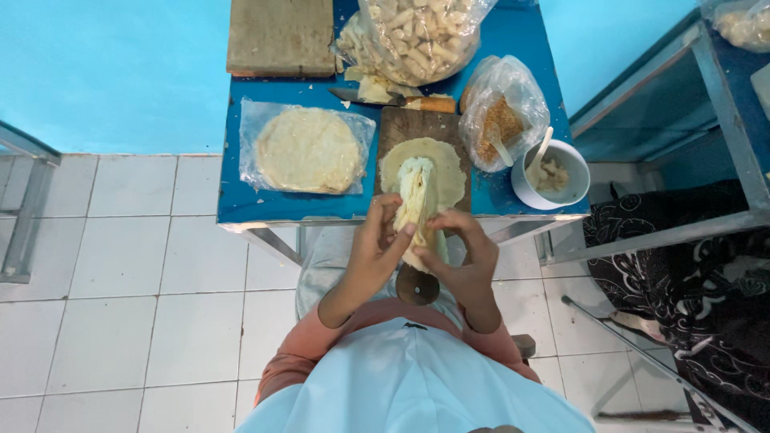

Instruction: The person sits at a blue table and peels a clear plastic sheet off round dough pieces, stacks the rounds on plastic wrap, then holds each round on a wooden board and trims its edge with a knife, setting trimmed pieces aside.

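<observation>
Left hand (375,244) and right hand (465,252), fingers closed, grip one folded wrapper (417,196) over one wooden board (417,128); one wrapper stack (309,150), two filled bags (417,32), one bowl (553,176), one knife (401,102).

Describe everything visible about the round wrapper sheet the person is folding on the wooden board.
The wrapper sheet is a thin, pale yellowish round, soft and dough-like. It lies flat on a brown wooden cutting board at the near edge of the blue table. A strip of whitish filling runs down its middle, toward the person. Its near part is lifted and folded over the filling, pinched from the sides by the left hand and right hand. Its far edge stays flat on the board.
</observation>
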`<state>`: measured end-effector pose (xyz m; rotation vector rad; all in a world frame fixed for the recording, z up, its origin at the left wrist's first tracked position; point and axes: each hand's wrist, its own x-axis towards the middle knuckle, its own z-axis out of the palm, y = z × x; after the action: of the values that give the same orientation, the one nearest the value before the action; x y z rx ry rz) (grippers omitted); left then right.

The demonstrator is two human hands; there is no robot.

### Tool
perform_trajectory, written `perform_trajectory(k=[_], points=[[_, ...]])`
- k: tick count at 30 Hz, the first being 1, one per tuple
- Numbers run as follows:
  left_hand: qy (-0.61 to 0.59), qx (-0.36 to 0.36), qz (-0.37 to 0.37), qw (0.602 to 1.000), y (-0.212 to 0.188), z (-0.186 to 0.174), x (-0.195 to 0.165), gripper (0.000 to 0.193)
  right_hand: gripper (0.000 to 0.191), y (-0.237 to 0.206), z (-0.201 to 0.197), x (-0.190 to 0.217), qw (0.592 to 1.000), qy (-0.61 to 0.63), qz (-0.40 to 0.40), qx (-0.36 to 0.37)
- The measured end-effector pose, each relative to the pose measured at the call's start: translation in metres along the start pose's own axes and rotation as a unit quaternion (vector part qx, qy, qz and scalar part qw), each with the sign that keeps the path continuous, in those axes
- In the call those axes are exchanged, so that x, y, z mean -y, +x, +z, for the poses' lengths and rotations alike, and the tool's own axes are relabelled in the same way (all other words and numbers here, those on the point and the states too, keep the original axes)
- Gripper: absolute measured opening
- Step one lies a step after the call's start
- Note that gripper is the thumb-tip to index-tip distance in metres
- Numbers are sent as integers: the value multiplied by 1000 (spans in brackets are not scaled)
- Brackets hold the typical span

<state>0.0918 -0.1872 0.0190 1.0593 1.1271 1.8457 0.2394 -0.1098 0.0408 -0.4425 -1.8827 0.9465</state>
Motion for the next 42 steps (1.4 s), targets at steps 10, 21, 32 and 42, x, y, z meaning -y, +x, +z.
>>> perform_trajectory(k=[10,21,32,42], points=[[116,-10,50,992,-6,14,-10,52,56,-16,-5,-9,997,54,51,-25],[79,-65,51,993,2,-11,9,48,42,-2,-24,-66,935,262,173,-165],[-136,-153,15,979,34,-79,-14,47,33,-1,-53,-75,853,418,83,-303],[491,-298,27,818,72,-120,-38,51,24,12,-45,-28,909,268,37,-316]])
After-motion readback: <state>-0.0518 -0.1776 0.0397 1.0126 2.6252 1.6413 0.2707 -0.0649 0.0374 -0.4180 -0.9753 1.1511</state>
